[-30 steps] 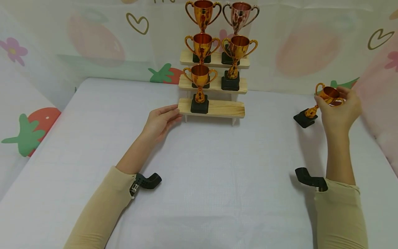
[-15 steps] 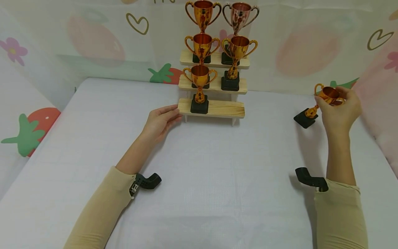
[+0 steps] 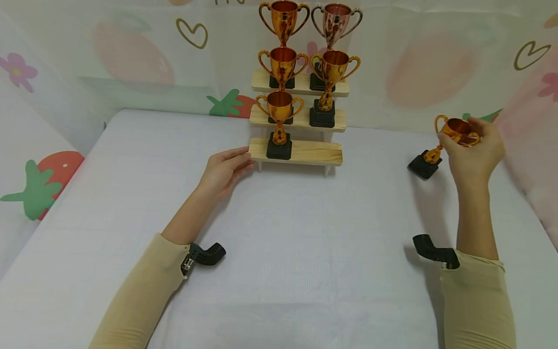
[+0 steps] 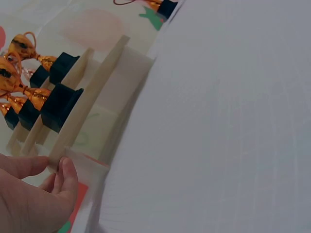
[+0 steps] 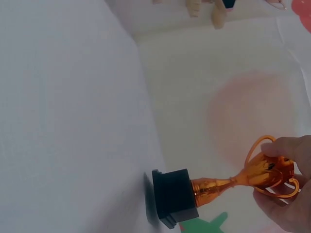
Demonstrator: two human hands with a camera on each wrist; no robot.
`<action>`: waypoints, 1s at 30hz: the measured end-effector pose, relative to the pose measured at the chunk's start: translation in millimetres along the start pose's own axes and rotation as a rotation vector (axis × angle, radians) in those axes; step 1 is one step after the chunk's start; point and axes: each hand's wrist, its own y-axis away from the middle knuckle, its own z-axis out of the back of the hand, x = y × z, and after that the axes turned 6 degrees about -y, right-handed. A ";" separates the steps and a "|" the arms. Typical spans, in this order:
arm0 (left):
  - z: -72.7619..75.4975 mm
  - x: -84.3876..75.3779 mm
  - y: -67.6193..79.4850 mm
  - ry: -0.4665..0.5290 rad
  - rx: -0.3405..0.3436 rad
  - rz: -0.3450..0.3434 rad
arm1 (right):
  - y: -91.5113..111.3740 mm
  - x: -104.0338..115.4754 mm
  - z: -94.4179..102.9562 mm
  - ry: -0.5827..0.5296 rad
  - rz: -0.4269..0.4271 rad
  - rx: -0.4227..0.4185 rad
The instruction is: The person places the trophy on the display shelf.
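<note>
My right hand [image 3: 477, 150] grips a gold trophy cup [image 3: 457, 127] by its bowl at the far right. The trophy leans, its black square base [image 5: 175, 196] close over the table and pointing down-left in the head view. My left hand [image 3: 224, 172] pinches the left end of the lowest step of a wooden three-step display stand [image 3: 316, 152], thumb above and fingers below in the left wrist view. A gold trophy [image 3: 280, 109] stands upright on that step's left side. Gold trophies [image 3: 333, 68] fill both sides of the middle step.
On the top step stand a gold trophy [image 3: 284, 19] at left and a rose-silver trophy [image 3: 335, 22] at right. The stand sits at the back of a white-covered table [image 3: 296, 242], against a printed curtain [image 3: 144, 63] with strawberries and hearts.
My right hand has shifted slightly left with the trophy, whose bowl and base moved left a little. The left hand keeps its place at the stand.
</note>
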 end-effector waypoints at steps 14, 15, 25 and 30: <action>0.1 0.1 0.1 -0.006 0.009 -0.004 | 7.2 13.8 -8.2 -0.047 0.023 0.065; 0.0 0.1 0.1 -0.005 0.009 -0.004 | 7.9 14.9 -9.0 -0.047 0.022 0.071; -0.3 -0.2 0.8 -0.002 0.006 -0.002 | 18.0 28.7 -18.0 -0.092 0.071 0.147; -0.2 -0.6 0.9 0.003 0.006 0.003 | 22.8 35.1 -21.2 -0.077 0.088 0.219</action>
